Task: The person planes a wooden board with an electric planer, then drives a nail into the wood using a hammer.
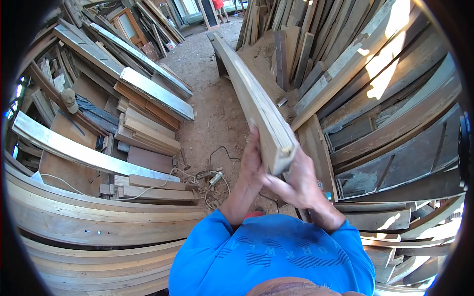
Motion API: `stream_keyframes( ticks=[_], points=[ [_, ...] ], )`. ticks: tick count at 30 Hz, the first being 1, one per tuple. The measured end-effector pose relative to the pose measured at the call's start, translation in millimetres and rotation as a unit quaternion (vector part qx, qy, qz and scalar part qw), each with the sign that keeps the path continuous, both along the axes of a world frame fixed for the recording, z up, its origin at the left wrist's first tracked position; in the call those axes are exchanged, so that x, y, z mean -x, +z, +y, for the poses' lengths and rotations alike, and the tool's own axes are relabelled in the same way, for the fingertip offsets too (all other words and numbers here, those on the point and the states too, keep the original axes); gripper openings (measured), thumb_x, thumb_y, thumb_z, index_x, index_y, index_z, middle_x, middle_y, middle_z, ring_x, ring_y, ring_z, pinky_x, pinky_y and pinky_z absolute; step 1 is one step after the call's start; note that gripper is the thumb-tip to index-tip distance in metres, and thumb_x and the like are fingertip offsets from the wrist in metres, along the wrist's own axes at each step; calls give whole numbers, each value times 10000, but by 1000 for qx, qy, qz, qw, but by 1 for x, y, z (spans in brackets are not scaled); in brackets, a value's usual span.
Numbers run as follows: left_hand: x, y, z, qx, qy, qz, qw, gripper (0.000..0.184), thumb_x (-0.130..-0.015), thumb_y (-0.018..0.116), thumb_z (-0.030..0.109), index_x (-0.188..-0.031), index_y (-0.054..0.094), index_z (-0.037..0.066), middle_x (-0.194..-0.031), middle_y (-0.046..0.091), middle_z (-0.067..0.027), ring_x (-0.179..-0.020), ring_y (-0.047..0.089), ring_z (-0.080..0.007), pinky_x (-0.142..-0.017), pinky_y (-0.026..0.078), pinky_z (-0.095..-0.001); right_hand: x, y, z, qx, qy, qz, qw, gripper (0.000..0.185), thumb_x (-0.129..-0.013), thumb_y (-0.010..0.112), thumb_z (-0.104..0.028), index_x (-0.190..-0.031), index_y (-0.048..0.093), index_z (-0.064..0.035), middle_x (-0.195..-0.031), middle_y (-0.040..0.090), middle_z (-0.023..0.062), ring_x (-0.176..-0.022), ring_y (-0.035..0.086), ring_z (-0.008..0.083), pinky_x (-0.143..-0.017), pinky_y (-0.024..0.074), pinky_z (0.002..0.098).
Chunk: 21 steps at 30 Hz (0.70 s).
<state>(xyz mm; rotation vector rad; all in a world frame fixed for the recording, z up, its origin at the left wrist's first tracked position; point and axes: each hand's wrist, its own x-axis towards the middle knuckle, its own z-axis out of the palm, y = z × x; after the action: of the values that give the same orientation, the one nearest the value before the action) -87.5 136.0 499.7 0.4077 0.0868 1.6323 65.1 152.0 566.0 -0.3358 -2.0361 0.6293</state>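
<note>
— Timber crowds the head view, folks: stacked boards (148, 130) on the left, leaning boards (340, 34) on the right, and a dusty brown floor (200, 93) running between.

— And straight along that gap lies a long wooden beam (249, 93), its near end just in front of the blue shirt (266, 249), its far end away up the aisle above a dark support (220, 66). Whether it rests there, I can't tell.

— How's the grip?

— Left hand (252, 155) against the beam's left side, fingers along the face; right hand (301, 180) on the other side, thumb under the end, its fingers mostly hidden. Both hands squeeze the wood between them!

— Down low, a power strip (216, 178) sits on the floor, left of the hands, with a white cable (118, 199) trailing away left.

— Up top, a person in red (218, 5) stands, partly cut off.
</note>
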Motion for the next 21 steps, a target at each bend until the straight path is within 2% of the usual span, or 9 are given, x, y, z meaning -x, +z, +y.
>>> stream_keyframes(
  ticks=[1,2,5,14,21],
  points=[
    [6,9,1,-39,-36,-20,998,633,-1017,594,547,-1458,518,101,-1328,669,-110,-1185,688,-263,-1013,595,-458,15,1,0,-18,-17,25,999,951,-829,763,-336,-1529,331,142,-1194,683,317,-1050,713,466,-909,575,476],
    [8,15,1,17,-6,-25,1000,633,-1019,572,571,-1460,527,119,-1330,673,-96,-1179,691,-254,-1000,603,-452,30,3,0,-36,-36,50,997,956,-822,766,-312,-1532,322,148,-1187,684,321,-1042,715,466,-906,577,473],
    [17,39,7,-9,-1,-52,999,587,-1026,573,552,-1433,559,130,-1313,682,-97,-1172,693,-260,-989,609,-453,54,19,2,-25,-23,120,992,920,-804,761,-228,-1513,332,171,-1131,685,338,-981,731,452,-856,590,476],
    [35,60,15,-65,-17,-83,994,565,-1022,600,506,-1423,560,108,-1292,689,-119,-1161,702,-275,-990,618,-458,72,59,11,-70,9,129,989,865,-815,741,-199,-1488,353,182,-1031,711,316,-883,745,431,-784,600,468],
    [34,66,23,-82,-32,-109,990,550,-1020,620,470,-1414,561,92,-1276,694,-136,-1154,708,-286,-990,625,-461,70,70,13,-74,0,119,990,820,-814,741,-186,-1452,391,192,-1025,716,308,-895,756,413,-790,605,453]
  ],
)
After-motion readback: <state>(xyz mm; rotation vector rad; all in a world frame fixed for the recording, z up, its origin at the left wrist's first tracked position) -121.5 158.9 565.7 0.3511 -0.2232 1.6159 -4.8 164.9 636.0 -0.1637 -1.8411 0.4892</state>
